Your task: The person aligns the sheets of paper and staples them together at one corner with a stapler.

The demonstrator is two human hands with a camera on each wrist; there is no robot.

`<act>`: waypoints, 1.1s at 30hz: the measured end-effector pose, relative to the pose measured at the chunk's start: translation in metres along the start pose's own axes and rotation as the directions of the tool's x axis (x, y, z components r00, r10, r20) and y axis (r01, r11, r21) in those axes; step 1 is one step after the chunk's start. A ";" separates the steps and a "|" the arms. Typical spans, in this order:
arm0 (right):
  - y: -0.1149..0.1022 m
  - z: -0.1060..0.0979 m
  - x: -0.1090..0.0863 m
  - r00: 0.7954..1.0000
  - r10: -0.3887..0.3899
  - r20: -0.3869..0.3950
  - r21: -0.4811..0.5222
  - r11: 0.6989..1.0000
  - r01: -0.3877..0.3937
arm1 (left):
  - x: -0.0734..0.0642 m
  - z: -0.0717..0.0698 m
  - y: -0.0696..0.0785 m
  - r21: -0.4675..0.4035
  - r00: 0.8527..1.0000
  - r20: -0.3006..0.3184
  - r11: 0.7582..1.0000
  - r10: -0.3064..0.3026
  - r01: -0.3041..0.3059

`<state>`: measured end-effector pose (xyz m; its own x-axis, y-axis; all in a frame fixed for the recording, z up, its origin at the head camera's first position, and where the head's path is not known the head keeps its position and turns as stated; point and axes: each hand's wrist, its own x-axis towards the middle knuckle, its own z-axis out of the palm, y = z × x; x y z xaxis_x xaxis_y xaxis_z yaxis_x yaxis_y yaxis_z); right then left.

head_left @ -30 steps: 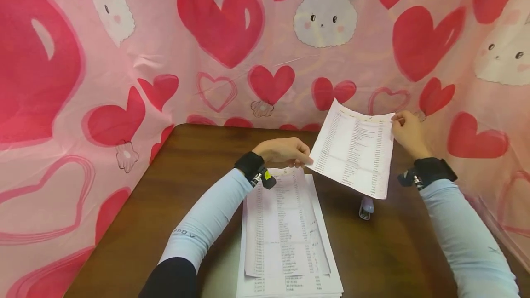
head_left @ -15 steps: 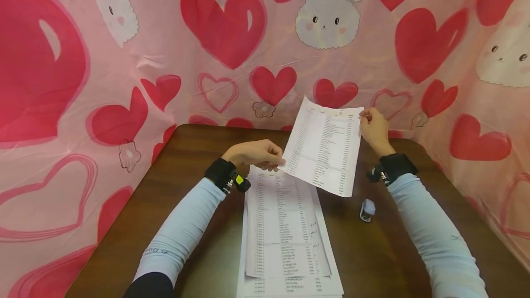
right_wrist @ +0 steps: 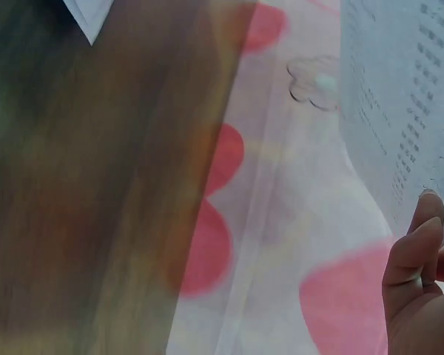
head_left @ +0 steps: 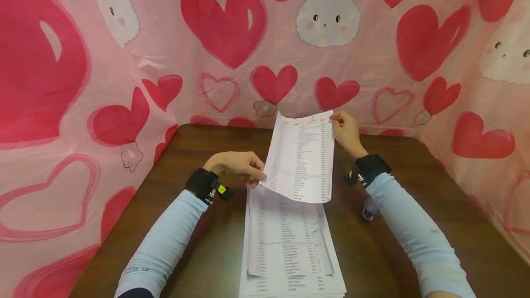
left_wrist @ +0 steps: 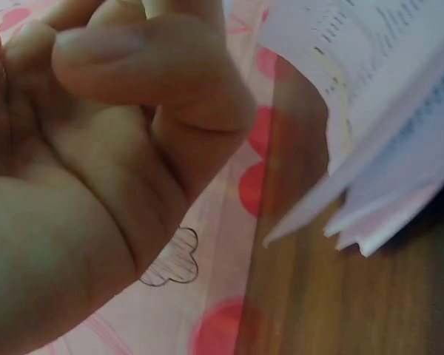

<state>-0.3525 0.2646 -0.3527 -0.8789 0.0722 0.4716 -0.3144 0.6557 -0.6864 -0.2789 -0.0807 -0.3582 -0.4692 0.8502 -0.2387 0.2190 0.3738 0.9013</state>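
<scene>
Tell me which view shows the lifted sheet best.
The head view: the lifted sheet shows almost whole there, printed side visible, with the left hand and right hand at opposite corners. The right wrist view shows only part, cut off by the frame. The left wrist view shows paper, but I cannot tell which sheet.

On the table (head_left: pixel 198 238) we have the pile of papers (head_left: pixel 290 243), lying near the middle and toward the near side. Above its far end we see the sheet (head_left: pixel 300 157), raised between the two hands: the left hand (head_left: pixel 238 167) is at its lower left corner, the right hand (head_left: pixel 347 132) at its upper right corner. To the right of the pile, apart from it, we find the stapler (head_left: pixel 367 209); the right sleeve (head_left: pixel 418 238) passes just beside it. Behind the table hangs the cloth (head_left: pixel 223 22).
</scene>
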 end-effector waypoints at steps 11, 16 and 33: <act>-0.019 0.032 0.004 0.992 -0.076 0.100 -0.015 0.997 0.077 | -0.020 0.007 -0.024 -0.009 0.996 0.090 1.000 -0.015 0.016; -0.027 0.042 0.011 0.990 -0.104 0.098 0.051 0.994 0.099 | -0.026 0.003 -0.030 -0.025 0.996 0.084 0.999 -0.026 0.028; -0.016 0.061 -0.001 0.981 -0.058 0.185 0.054 0.997 0.049 | -0.033 0.016 -0.048 0.025 0.981 0.086 0.985 -0.175 0.173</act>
<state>-0.3681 0.2075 -0.3761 -0.9103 -0.1060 0.4002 -0.3759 0.6169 -0.6915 -0.2600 -0.1206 -0.3992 -0.4246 0.8007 -0.4226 0.1557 0.5244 0.8371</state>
